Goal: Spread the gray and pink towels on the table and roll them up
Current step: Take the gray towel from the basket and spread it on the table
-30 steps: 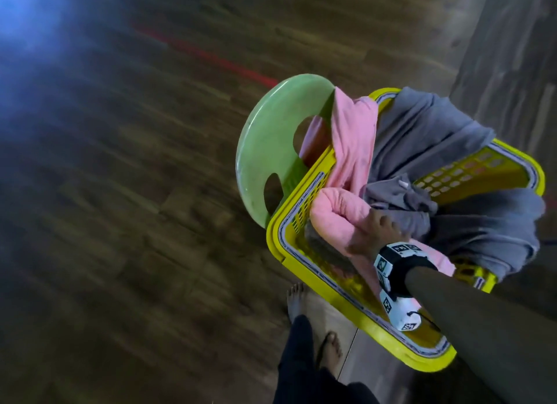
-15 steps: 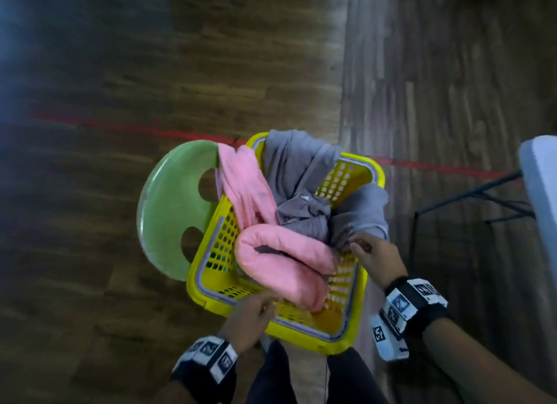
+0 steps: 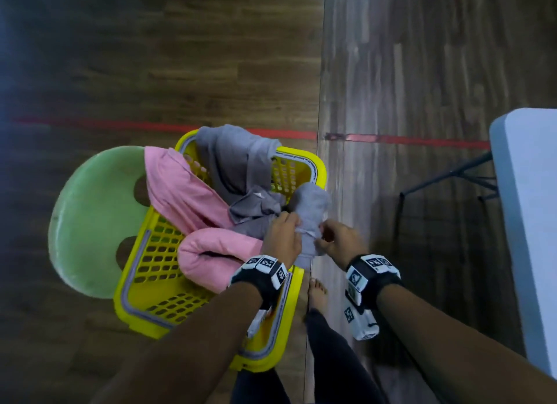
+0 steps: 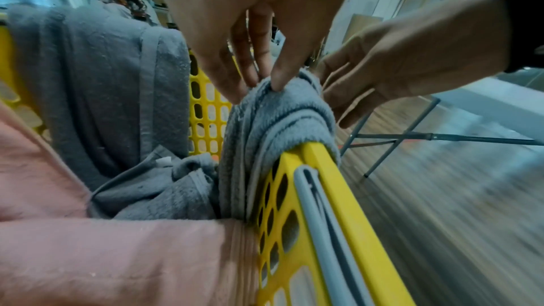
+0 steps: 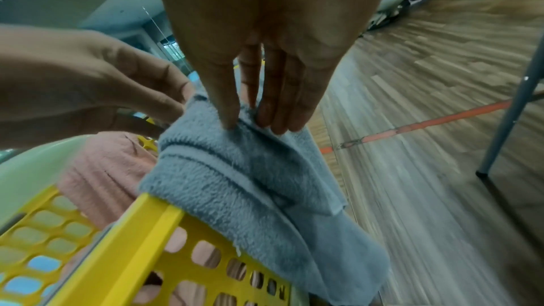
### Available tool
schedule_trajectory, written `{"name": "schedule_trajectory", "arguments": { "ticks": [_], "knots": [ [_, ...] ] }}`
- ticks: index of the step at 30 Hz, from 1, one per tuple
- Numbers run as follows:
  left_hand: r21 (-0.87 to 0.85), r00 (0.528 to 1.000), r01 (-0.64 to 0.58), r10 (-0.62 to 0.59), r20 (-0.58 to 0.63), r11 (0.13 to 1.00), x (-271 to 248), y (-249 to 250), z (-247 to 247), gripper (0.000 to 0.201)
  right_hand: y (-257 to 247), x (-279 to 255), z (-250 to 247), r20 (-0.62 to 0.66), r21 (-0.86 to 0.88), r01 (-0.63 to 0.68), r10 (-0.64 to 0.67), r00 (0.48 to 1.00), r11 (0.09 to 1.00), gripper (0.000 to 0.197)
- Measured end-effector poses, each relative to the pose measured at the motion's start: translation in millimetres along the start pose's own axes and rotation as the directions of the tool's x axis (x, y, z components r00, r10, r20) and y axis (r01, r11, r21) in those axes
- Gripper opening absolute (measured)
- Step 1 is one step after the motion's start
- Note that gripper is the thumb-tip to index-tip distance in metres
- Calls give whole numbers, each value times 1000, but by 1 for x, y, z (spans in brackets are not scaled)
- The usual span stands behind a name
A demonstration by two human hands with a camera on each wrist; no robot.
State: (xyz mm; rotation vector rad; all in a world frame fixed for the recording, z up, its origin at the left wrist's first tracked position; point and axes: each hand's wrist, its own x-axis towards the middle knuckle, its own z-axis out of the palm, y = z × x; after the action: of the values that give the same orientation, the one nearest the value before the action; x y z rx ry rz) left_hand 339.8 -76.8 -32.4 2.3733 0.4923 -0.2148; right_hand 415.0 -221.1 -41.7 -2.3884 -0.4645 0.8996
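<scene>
A gray towel (image 3: 238,165) and a pink towel (image 3: 187,192) lie bunched in a yellow basket (image 3: 144,283). Part of the gray towel (image 4: 273,120) hangs over the basket's right rim (image 4: 353,218). My left hand (image 3: 281,237) pinches a fold of it at the top, thumb against fingertips (image 4: 262,83). Just to its right, my right hand (image 3: 337,240) pinches the same gray towel (image 5: 235,183) between thumb and fingers (image 5: 250,122). The pink towel (image 4: 117,253) fills the basket's near left side, partly rolled.
The basket sits on a green plastic stool (image 3: 90,216) on a wood floor with a red tape line (image 3: 407,138). A white folding table (image 3: 530,192) with dark metal legs (image 3: 446,177) stands at the right. My bare foot (image 3: 316,292) is beside the basket.
My left hand has come up from the basket's near rim to the gray towel. My right hand has closed on that towel at the right rim.
</scene>
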Motion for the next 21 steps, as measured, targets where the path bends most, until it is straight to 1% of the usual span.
{"name": "schedule_trajectory", "arguments": {
  "ticks": [1, 3, 4, 7, 10, 12, 13, 15, 17, 19, 21],
  "knots": [
    [-3, 1000, -12, 12, -13, 1000, 0, 0, 1, 23, 1, 0, 0, -21, 10, 26, -26, 999, 1000, 11],
    [16, 1000, -4, 4, 7, 1000, -1, 0, 2, 24, 2, -1, 1, -37, 42, 71, -70, 997, 997, 7],
    [26, 1000, 5, -5, 13, 1000, 0, 0, 1, 24, 1, -2, 1, -40, 51, 79, -77, 996, 996, 7],
    [-9, 999, 33, -34, -35, 999, 2, 3, -3, 14, -9, -2, -6, -59, 53, 93, -90, 994, 994, 10],
    [-151, 988, 85, -103, -117, 985, 5, 12, -15, 18, -26, 0, -25, -132, 86, 164, -152, 980, 983, 13],
    [-290, 981, 67, -116, -157, 955, 4, 28, -34, 12, -45, -7, -46, -194, 98, 197, -175, 965, 975, 13],
    [-322, 983, 44, -99, -158, 946, 4, 40, -47, 10, -55, -13, -59, -229, 110, 200, -171, 958, 974, 12],
    [-309, 991, -7, -36, -131, 951, 4, 69, -78, 13, -77, -29, -91, -326, 144, 235, -178, 929, 961, 11],
    [-297, 989, -106, 69, -131, 949, 0, 105, -114, 16, -99, -55, -126, -424, 167, 270, -178, 888, 948, 20],
    [-256, 970, -225, 191, -150, 940, -7, 149, -158, 16, -121, -88, -163, -503, 166, 285, -168, 848, 944, 30],
    [-181, 929, -354, 324, -177, 918, -17, 198, -199, 18, -135, -124, -203, -569, 165, 322, -176, 803, 932, 32]
  ]
}}
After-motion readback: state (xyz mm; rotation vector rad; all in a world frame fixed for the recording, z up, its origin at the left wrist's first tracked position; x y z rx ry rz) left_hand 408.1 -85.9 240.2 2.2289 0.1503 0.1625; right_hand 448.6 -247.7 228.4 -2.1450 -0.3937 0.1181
